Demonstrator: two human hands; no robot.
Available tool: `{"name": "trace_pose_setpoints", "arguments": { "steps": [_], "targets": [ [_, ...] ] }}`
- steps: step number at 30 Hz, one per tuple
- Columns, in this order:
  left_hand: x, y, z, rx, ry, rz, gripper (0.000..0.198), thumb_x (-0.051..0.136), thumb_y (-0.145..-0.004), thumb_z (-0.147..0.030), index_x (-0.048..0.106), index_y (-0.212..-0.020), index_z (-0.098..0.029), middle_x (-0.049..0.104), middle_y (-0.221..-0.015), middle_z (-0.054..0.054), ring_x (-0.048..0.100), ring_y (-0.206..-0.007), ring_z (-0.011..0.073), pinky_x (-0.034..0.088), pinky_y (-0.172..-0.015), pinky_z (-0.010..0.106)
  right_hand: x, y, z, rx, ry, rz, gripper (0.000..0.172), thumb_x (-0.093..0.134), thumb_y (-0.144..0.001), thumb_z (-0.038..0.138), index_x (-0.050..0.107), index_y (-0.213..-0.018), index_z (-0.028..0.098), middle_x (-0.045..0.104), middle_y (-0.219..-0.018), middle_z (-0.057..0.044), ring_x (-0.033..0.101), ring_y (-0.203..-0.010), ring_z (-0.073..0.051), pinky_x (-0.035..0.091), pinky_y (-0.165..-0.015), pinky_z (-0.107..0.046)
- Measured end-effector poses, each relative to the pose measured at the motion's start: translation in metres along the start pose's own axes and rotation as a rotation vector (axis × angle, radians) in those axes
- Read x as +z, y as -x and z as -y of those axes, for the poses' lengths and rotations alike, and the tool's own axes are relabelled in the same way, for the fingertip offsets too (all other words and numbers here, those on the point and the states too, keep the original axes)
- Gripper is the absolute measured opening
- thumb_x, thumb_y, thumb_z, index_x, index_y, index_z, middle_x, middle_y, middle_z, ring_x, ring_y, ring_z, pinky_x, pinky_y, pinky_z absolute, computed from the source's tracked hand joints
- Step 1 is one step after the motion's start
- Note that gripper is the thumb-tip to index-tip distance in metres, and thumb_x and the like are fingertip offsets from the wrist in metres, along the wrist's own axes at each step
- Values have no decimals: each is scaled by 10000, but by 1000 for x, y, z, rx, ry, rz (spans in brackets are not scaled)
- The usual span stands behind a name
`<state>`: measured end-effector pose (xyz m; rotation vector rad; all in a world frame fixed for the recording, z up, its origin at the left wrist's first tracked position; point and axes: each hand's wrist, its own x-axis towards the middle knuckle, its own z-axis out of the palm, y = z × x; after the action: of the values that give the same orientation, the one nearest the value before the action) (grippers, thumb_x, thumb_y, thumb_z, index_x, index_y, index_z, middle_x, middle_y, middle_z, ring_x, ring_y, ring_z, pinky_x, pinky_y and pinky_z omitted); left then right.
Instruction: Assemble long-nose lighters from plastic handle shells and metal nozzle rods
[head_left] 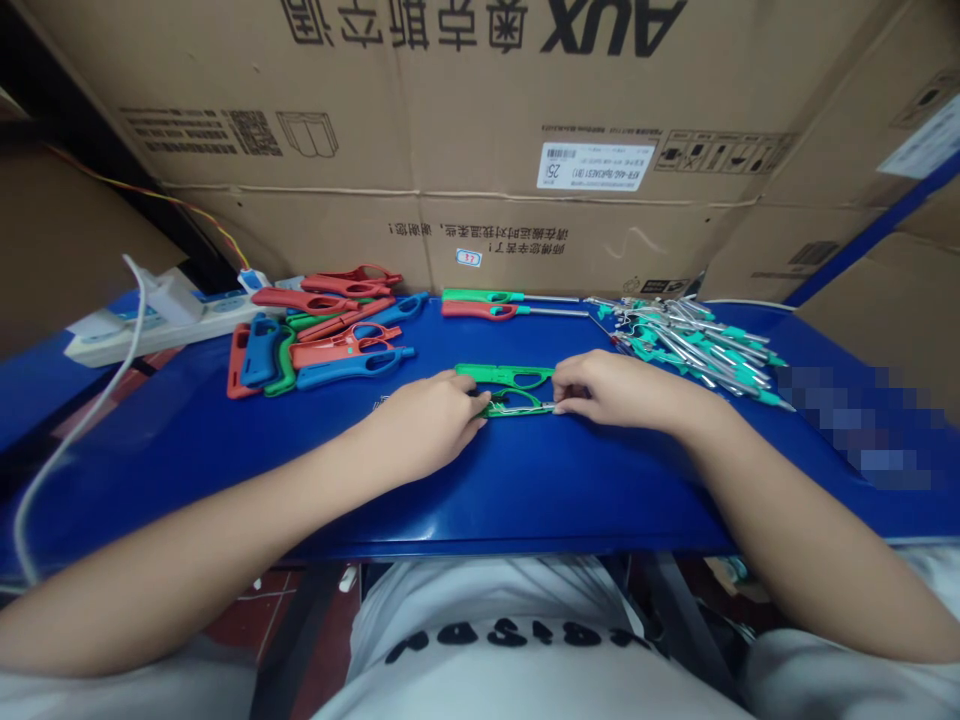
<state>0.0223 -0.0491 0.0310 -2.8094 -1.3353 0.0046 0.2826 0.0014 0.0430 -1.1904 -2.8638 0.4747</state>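
Two green lighter shell halves lie on the blue table in front of me. The nearer shell half [519,408] has small inner parts and a thin wire or rod showing in it. My left hand [444,420] has its fingers closed at that half's left end. At its right end my right hand [589,390] pinches, the fingertips pressed together. The farther shell half [510,376] lies just behind, close to both hands, its right end by my right fingers. What exactly sits under the fingertips is partly hidden.
Behind the hands lie a green lighter [480,296] and a red lighter [480,311] with metal tubes. Red, blue and green shells [349,365] are heaped left, beside a power strip [161,320]. Metal tubes with teal ends [690,345] are piled right. A cardboard wall [337,170] stands behind.
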Motion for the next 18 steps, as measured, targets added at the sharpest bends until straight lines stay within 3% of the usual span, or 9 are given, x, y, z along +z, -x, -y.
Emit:
{"name": "trace_pose_setpoints", "arguments": {
  "steps": [6, 12, 18],
  "targets": [
    [-2, 3, 7, -2, 103, 22, 349, 507, -1007, -280, 686, -1289, -180, 621, -1071, 117, 649, -949, 236, 527, -864, 349, 0, 0, -2, 6, -11, 7, 72, 645, -879, 182, 689, -822, 178, 715, -907, -51, 612, -806, -174, 369, -665, -262],
    [-9, 6, 10, -26, 45, 104, 444, 562, -977, -284, 598, -1419, -261, 589, -1067, 119, 606, -995, 273, 500, -846, 376, 0, -1, -3, 4, -42, 4, 69, 651, -874, 191, 694, -823, 172, 715, -893, -52, 607, -794, -168, 383, -665, -253],
    [2, -1, 25, 54, 206, 3, 366, 603, -936, -169, 699, -1281, -240, 648, -1123, 100, 607, -1052, 253, 502, -909, 371, -2, -2, -4, 35, -119, 24, 82, 666, -871, 231, 696, -831, 167, 710, -860, -48, 606, -738, -152, 399, -638, -241]
  ]
}}
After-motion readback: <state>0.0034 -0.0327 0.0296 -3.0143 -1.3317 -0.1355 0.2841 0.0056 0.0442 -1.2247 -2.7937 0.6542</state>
